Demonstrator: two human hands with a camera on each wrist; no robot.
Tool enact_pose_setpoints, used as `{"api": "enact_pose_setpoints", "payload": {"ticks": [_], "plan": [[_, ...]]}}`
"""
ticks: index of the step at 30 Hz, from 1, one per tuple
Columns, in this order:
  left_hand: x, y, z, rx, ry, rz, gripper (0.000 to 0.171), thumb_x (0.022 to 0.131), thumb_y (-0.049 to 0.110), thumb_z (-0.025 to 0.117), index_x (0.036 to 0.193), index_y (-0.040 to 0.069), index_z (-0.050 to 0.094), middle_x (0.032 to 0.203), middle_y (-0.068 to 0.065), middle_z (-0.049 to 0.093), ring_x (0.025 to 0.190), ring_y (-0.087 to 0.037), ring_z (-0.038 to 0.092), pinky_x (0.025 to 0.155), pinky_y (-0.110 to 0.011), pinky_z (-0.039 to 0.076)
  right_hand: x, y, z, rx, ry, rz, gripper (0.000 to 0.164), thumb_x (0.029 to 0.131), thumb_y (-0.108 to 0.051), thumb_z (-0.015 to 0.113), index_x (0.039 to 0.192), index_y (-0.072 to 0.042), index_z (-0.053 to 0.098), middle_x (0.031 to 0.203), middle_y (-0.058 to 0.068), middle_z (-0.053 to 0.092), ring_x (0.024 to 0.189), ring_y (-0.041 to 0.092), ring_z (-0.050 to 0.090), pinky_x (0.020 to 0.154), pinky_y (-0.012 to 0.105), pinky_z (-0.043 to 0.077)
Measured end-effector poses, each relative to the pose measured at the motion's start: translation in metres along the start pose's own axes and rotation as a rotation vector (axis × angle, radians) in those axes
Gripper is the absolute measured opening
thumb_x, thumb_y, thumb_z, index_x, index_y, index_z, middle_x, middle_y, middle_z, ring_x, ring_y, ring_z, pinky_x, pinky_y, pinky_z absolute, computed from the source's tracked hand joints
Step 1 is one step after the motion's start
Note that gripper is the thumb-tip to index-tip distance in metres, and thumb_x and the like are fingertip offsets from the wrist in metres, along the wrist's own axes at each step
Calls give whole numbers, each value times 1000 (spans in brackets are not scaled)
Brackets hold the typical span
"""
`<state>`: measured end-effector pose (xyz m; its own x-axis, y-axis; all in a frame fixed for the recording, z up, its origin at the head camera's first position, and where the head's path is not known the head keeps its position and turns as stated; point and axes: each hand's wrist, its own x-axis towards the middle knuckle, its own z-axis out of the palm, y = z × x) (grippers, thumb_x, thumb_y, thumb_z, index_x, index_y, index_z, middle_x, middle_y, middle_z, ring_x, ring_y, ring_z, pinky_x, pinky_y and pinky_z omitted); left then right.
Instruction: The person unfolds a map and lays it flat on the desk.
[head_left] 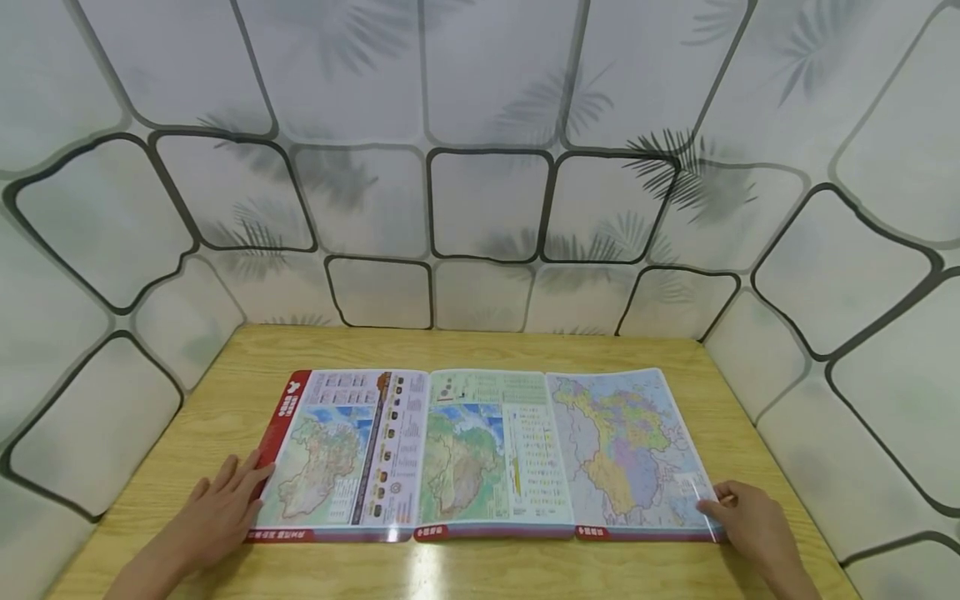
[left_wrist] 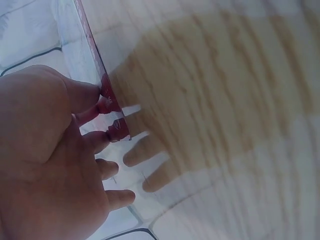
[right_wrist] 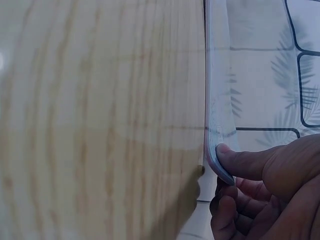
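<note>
A glossy fold-out map [head_left: 465,475] lies spread across the table in three panels, its printing upside down to me. Along its left side runs a red strip [head_left: 283,425] with white lettering. My left hand [head_left: 225,508] rests at that strip, fingers extended onto the map's lower left edge. In the left wrist view the fingertips of my left hand [left_wrist: 45,160] touch the red corner. At the lower right corner my right hand [head_left: 753,525] pinches the map. In the right wrist view that corner curls slightly between thumb and fingers of my right hand [right_wrist: 280,185].
The map lies on a light wood-grain table [head_left: 487,350]. Behind and on both sides rise pale walls [head_left: 487,200] with dark stone-like outlines and leaf shadows. Light reflects off the tabletop near the front.
</note>
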<state>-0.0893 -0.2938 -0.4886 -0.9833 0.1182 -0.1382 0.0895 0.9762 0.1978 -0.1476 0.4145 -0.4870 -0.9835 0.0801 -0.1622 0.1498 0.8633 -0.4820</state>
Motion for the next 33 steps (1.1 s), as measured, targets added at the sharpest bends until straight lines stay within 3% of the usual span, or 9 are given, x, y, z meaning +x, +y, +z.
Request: {"api": "enact_pose_setpoints", "payload": {"ticks": [22,29,33], "plan": [[-1,-1,-1,-10,34,-31,47,101,20,62,144,4,53,155,-35,36,137,-66,28,99,-86,23,7,2,-5,10,-38,15,30,90,-25,77,94,4,70,83,7,69,72,19,54,62,34,45],[0,0,0,-12,24,-50,48,101,22,61,145,5,51,156,-35,35,137,-68,27,99,-86,23,9,2,-5,6,-44,16,29,90,-24,77,89,3,68,75,0,59,70,19,50,61,33,40],[0,0,0,-14,25,-54,48,102,22,61,145,5,51,156,-36,35,137,-68,27,98,-86,24,10,3,-6,-12,-53,27,31,90,-26,77,89,3,66,76,3,59,72,21,51,62,34,42]]}}
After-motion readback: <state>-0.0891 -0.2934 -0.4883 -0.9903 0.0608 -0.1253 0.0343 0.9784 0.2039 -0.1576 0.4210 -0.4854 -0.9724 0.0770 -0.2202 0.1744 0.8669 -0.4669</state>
